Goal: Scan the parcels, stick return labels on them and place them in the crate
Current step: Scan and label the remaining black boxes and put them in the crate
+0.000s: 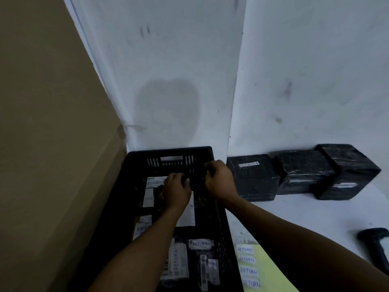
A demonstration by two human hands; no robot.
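Both hands [175, 191] [220, 182] gripping black parcel [195, 182] in crate [168, 152], "RETURN" labels [245, 249] beside

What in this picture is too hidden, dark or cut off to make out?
Head view only:
- The parcel that both hands hold: the left hand and right hand cover it, and it is dark.
- Barcode print on the parcels in the crate: too blurred to read.
- The scanner: cut off by the right edge.
- The sheet of return labels: partly behind the right forearm.
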